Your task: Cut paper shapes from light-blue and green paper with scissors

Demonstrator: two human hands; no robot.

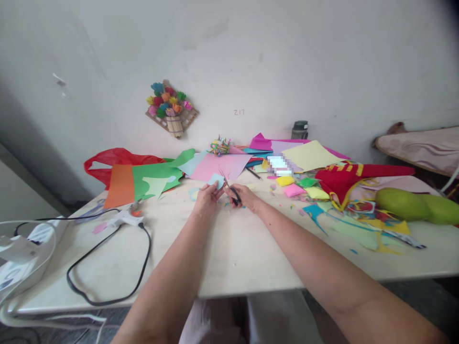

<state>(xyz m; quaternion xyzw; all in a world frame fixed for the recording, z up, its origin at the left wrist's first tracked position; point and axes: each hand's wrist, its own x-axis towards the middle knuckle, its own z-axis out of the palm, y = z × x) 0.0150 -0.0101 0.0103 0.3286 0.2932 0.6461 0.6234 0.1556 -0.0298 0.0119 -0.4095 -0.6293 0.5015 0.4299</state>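
Note:
My left hand [207, 197] is closed on a small piece of light blue paper [216, 180], held a little above the middle of the table. Just to its right, my right hand [245, 197] grips a pair of scissors [234, 193] by the black handles. The blades point up and away, beside the paper's right edge; whether they touch it I cannot tell. Under and around the hands lie tiny paper scraps. A pale blue cut-out [194, 193] rests on the tabletop left of my left hand.
Coloured sheets, a pink one [218, 165] among them, spread along the wall. At left are a glue gun [125, 218] with its black cord and a power strip [34, 248]. Clay packets [294, 190], red cloth [337, 184] and a green bulging object [401, 203] lie right.

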